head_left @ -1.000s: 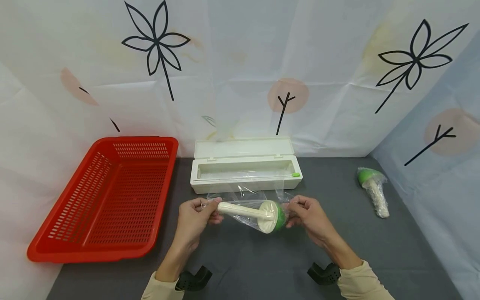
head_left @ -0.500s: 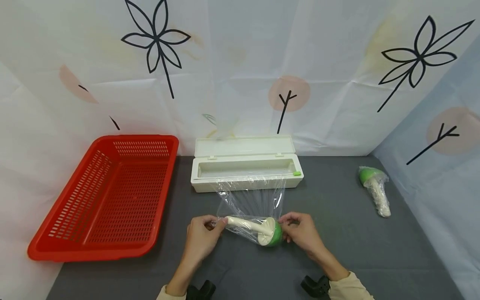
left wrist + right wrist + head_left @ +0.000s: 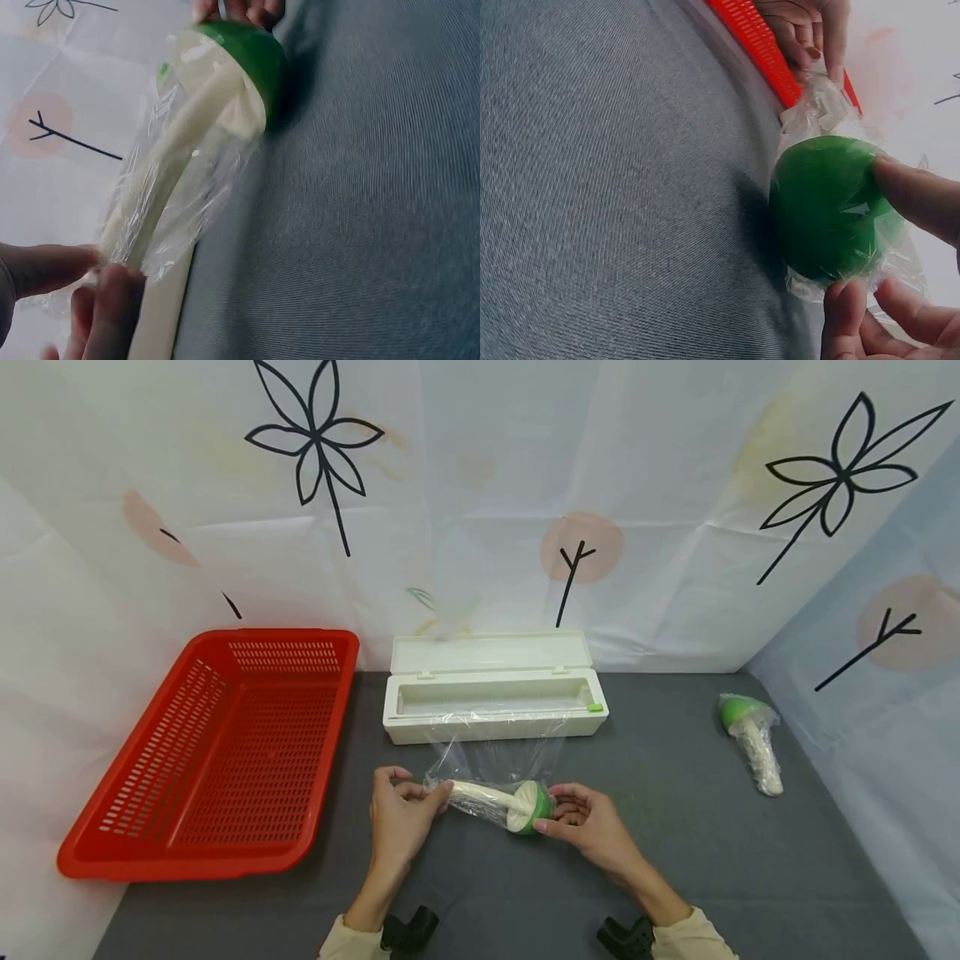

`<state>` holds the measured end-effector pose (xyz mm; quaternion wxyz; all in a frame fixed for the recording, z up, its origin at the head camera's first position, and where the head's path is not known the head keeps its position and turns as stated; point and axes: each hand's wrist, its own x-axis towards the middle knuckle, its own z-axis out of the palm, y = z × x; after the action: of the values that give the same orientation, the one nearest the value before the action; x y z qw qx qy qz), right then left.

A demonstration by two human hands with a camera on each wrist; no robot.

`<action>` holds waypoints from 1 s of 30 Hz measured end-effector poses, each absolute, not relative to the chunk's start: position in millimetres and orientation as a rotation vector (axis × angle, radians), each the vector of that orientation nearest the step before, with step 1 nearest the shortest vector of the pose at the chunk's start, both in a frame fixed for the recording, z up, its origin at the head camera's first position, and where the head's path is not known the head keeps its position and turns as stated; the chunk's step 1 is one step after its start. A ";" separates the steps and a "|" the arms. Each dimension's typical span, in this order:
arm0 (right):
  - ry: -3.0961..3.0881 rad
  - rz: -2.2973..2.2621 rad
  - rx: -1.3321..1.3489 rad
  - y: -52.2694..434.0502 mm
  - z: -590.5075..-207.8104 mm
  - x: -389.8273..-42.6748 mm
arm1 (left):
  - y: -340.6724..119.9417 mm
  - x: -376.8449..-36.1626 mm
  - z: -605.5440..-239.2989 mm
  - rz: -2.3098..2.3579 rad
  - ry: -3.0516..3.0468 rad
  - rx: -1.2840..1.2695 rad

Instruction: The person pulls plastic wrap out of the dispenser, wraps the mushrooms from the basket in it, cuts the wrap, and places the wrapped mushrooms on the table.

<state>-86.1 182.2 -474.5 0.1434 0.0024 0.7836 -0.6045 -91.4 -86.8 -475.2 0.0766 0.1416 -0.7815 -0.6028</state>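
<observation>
A toy mushroom (image 3: 504, 804) with a cream stem and green cap (image 3: 821, 206) lies on the grey table, partly wrapped in clear cling film (image 3: 495, 758) that still runs back to the white dispenser box (image 3: 491, 693). My left hand (image 3: 401, 814) pinches the film at the stem's end (image 3: 120, 225). My right hand (image 3: 581, 818) grips the green cap through the film, thumb and fingers around it.
A red slotted basket (image 3: 217, 752) stands at the left. A second mushroom (image 3: 753, 735), wrapped in film, lies at the far right. A patterned white cloth backs the table on three sides.
Both hands have lowered the mushroom to the table and drawn closer together. The film has been pulled tighter around the stem and cap.
</observation>
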 end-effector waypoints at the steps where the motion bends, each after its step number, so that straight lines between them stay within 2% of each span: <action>1: 2.280 -1.731 0.003 180.9 -475.4 -86.4 | -86.4 -91.9 -476.0 -1.798 -2.320 0.406; 10: 2.434 -1.624 0.014 167.2 -477.9 -93.0 | -80.2 -95.9 -484.3 -1.567 -2.404 0.030; 19: 2.419 -1.620 -0.011 165.0 -480.9 -113.2 | -88.2 -98.3 -487.7 -1.547 -2.730 -0.182; 25: 2.366 -1.702 0.208 161.3 -479.6 -130.3 | -83.2 -105.1 -490.6 -1.533 -2.512 -0.082; 30: 2.390 -1.697 0.263 160.1 -479.3 -138.1 | -80.6 -113.3 -495.6 -1.897 -2.342 0.121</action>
<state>-138.1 160.1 -479.3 0.0990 0.0890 0.8081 -0.5738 -113.3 -80.6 -495.6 0.0628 0.0401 -0.7749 -0.6277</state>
